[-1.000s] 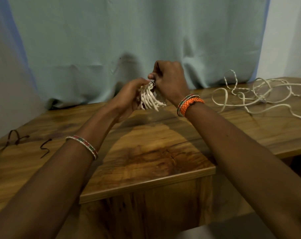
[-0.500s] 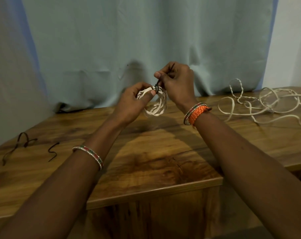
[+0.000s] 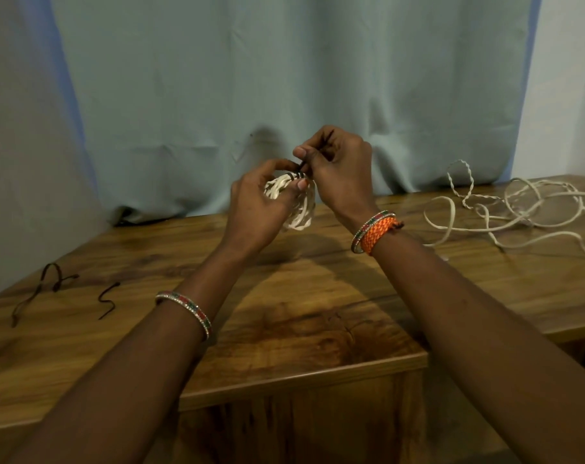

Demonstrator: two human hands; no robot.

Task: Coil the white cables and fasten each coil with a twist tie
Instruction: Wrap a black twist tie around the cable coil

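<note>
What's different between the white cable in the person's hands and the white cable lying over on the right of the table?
The held cable is wound into a small tight coil; the loose cable sprawls in wide tangled loops. The held cable is lifted above the wooden table, gripped by the left hand, while the loose cable rests on it untouched. A dark twist tie, pinched by the right hand, wraps the held cable; the loose one has none. Both look white and flat.

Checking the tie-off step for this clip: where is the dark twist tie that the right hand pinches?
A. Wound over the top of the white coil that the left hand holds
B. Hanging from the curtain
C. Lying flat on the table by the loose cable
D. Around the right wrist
A: the right hand pinches the dark twist tie, which wraps over the top of the white coil gripped by the left hand, above the table.
</note>
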